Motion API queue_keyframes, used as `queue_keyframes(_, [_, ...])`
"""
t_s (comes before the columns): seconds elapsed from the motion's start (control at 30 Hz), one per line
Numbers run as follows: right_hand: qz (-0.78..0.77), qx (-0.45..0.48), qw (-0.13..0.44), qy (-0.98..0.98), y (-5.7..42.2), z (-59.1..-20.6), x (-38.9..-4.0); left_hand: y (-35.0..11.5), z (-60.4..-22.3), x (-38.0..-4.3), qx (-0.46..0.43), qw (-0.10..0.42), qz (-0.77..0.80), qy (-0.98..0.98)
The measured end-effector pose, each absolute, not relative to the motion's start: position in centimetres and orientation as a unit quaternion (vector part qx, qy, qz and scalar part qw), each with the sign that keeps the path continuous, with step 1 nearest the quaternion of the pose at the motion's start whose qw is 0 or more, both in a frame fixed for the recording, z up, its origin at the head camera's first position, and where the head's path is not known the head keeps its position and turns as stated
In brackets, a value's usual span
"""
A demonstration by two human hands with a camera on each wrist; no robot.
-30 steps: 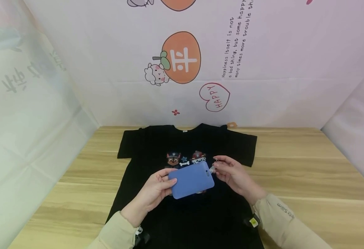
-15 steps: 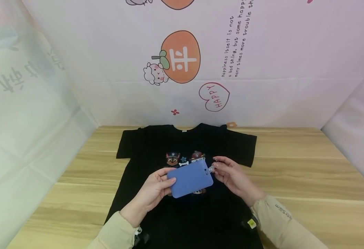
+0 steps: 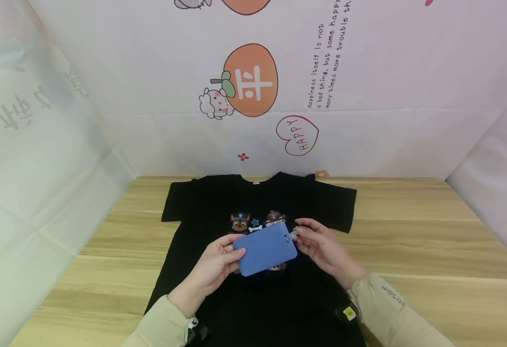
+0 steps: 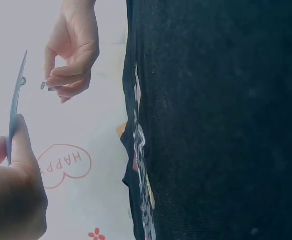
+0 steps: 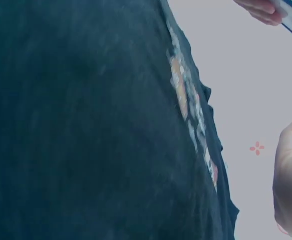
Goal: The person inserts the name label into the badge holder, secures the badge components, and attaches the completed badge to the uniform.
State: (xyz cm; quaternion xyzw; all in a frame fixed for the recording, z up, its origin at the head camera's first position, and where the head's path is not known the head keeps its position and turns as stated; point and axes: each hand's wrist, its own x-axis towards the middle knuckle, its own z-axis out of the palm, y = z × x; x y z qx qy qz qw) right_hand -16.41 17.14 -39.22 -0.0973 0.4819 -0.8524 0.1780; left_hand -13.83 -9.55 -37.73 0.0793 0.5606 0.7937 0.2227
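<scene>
Pinching one end of a flat, blue, rectangular plastic-looking card holder [image 3: 264, 249], the left hand [image 3: 218, 262] holds it, in the head view, above a black short-sleeved cloth T-shirt [image 3: 253, 308] lying on a light wood-grain table [image 3: 435, 226]. The right hand [image 3: 322, 246] is just beside the holder's slotted end, thumb and fingers pinching a small greyish clip [image 3: 293, 235]. In the left wrist view, the holder stands edge-on between the left thumb and fingers, apart from the right fingertips; whether the clip is linked to it I cannot tell. In the right wrist view, left fingertips grip the holder at the top right corner; the right hand is cut off, its pinch out of sight.
</scene>
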Motion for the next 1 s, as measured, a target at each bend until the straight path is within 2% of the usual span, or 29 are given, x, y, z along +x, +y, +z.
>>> queue_keyframes(0.5, [-0.866,-0.117,0.185,0.449,17.0,-38.2,-15.8,-9.5,-37.6,-13.7,0.072,0.216,0.792,0.566])
queue_keyframes(1.0, [-0.861,-0.199,0.194,0.427,16.6,-35.9,-15.0,-9.4,-37.6,-13.4,0.104,0.238,0.789,0.557])
